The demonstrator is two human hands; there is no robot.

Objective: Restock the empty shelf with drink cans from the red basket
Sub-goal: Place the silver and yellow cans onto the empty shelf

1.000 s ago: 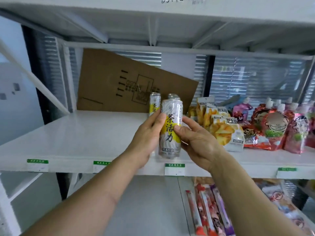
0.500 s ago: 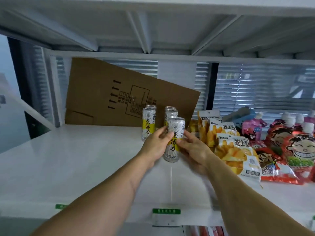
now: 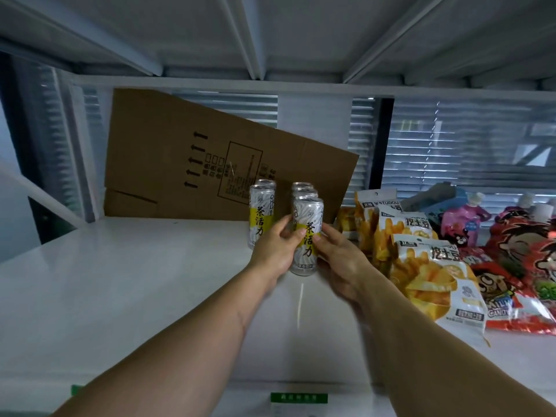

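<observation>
A tall silver can with a yellow band [image 3: 307, 236] stands upright on the white shelf [image 3: 135, 281], at the front of a short row of like cans [image 3: 304, 189]. My left hand [image 3: 275, 251] holds its left side and my right hand [image 3: 340, 263] holds its right side. To the left, a second row of two cans [image 3: 260, 215] stands beside my left hand. The red basket is out of view.
A flat brown cardboard sheet [image 3: 186, 164] leans against the back of the shelf behind the cans. Yellow snack bags [image 3: 421, 266] and red pouches [image 3: 517, 266] fill the shelf's right side. The upper shelf's underside [image 3: 270, 34] is close overhead.
Both hands carried the can from the shelf's front edge inward and set it down in front of the right row of cans. The view moved closer into the shelf.
</observation>
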